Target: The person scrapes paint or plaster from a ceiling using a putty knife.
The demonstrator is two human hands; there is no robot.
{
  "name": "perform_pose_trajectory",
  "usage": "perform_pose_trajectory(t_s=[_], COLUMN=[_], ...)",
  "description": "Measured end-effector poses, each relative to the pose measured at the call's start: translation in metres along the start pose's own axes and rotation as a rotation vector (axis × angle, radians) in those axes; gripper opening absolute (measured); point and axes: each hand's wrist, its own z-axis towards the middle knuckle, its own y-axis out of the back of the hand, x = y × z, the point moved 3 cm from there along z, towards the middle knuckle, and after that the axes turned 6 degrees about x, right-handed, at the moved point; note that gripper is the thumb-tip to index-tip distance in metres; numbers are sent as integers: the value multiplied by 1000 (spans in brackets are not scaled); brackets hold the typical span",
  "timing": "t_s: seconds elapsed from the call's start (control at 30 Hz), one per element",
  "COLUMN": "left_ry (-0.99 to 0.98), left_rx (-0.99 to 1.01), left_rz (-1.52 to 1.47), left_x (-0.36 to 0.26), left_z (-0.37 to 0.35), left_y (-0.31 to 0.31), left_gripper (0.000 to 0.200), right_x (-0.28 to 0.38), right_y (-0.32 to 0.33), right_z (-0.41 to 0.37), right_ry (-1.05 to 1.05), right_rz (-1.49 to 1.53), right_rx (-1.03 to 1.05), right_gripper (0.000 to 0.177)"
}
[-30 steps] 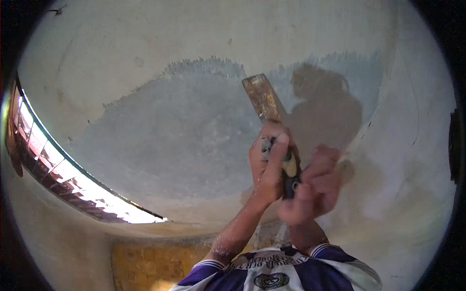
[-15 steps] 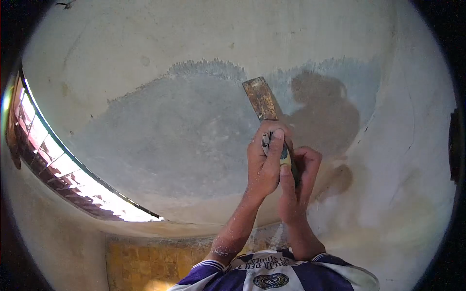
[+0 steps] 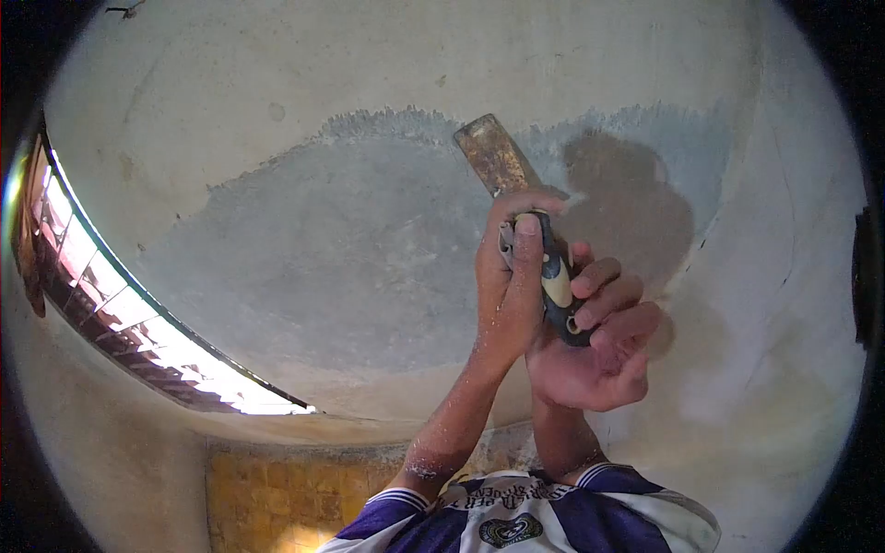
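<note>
My left hand (image 3: pixel 512 286) is wrapped round the neck of a scraper (image 3: pixel 499 157), whose rusty flat blade points up and slightly left before the wall. A small grey piece (image 3: pixel 506 239), too small to name, shows between its thumb and fingers. The scraper's dark and cream handle (image 3: pixel 557 281) slants down to the right. Beside the handle's lower end is my right hand (image 3: pixel 604 355), palm up, fingers loosely curled and apart, the heel close to the handle; it does not grip it.
Behind the hands, the wall has a bare grey patch (image 3: pixel 341 240) with ragged edges below pale paint (image 3: pixel 369 64). A barred window (image 3: pixel 120 304) is at the left, yellowish tiles (image 3: pixel 277 488) at the lower left. Shadows fall right of the scraper.
My right hand has let go of the handle, turned palm up and opened. My left hand and the scraper have moved slightly up, and the blade tilts further left.
</note>
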Motion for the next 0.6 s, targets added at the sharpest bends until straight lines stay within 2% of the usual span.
perform_pose_trajectory(t_s=[0.07,0.13,0.17,0.2,0.23,0.3,0.37,0.47,0.57,0.6], left_ry=[18,-90,-41,7,162,237,107,-17,-146,-97], left_rx=[10,55,99,144,205,245,215,229,340,379], left_rz=[-52,69,101,135,140,186,239,224,149,141], left_x=[-2,-6,-7,-9,-14,-14,-10,-3,5,8], left_z=[1,5,5,6,0,-2,-2,-1,3,4], left_y=[-5,-5,-4,-3,0,1,-2,-10,-17,-13], left_gripper=[34,38,40,42,45,50,55,58,55,56], right_x=[-3,-7,-7,-3,5,14,17,12,-12,-11], right_y=[-6,7,15,19,20,23,25,20,-7,-1], right_z=[3,4,6,12,21,35,41,38,41,43], right_ry=[64,24,10,-2,-14,-34,-59,103,130,105], right_rz=[8,2,0,63,126,181,160,261,209,200], right_rx=[-55,83,153,139,125,169,280,-19,-333,-193], right_gripper=[36,37,38,37,37,35,33,31,29,29])
